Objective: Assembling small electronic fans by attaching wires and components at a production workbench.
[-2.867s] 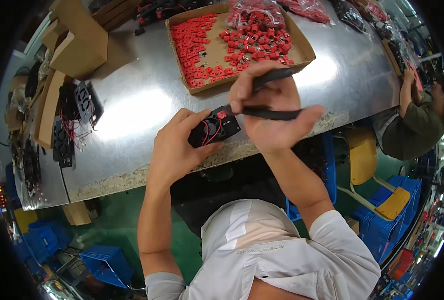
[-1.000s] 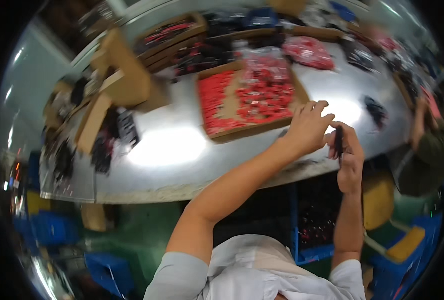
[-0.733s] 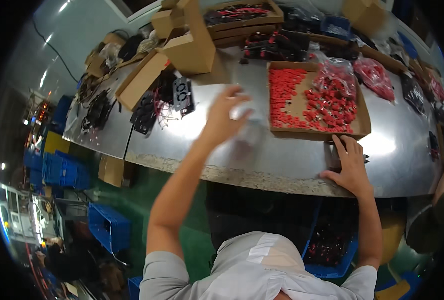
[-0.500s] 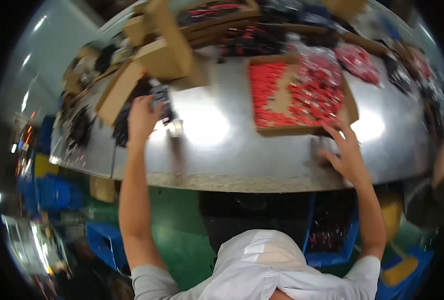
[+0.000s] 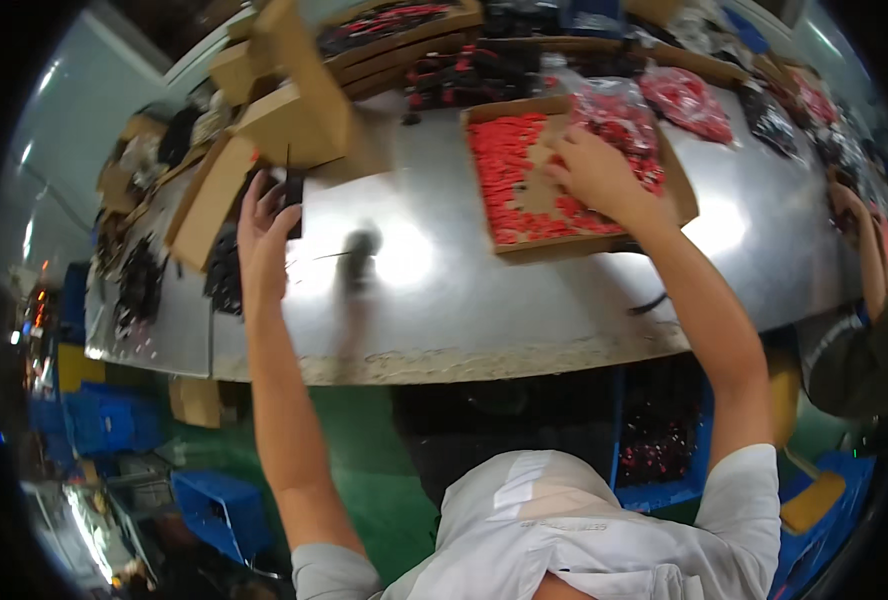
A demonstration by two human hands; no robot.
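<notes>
Red parts (image 5: 504, 190) lie in the cardboard tray (image 5: 544, 249) under your right hand (image 5: 596, 175), its fingers' hold impossible to tell; left of the tray, your left hand (image 5: 266, 228) clamps its fingers on a black part (image 5: 295, 201).

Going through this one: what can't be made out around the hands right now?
All in the head view:
- Left hand: whether it grips the dark part; blur and its fingers obscure the contact.
- Right hand: whether it holds a piece over the cardboard tray; the hand covers its fingertips.
- Curved black thing: its far end; hidden by the right forearm.
- Co-worker's hand: its contents; too small, near the rim.
</notes>
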